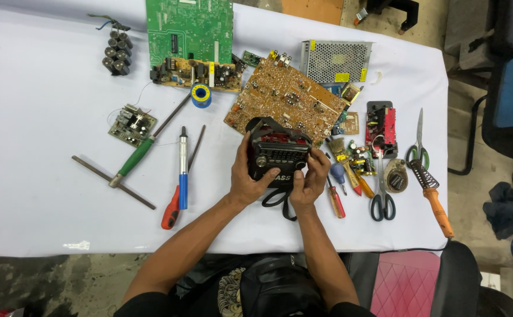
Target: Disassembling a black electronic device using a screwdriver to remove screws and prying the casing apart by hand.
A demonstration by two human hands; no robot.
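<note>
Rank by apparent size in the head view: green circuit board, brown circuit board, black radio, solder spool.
1. Brown circuit board and green circuit board: similar, green one cut off by the frame, so unranked.
2. Black radio, held in both hands.
3. Solder spool.

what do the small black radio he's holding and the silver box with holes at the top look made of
The small black radio, held between the left hand and right hand, looks like moulded plastic: matt black shell, ribbed grille, reddish part on top. The silver perforated box looks like sheet metal, probably steel or aluminium: pale grey sheen, regular punched holes.
</note>
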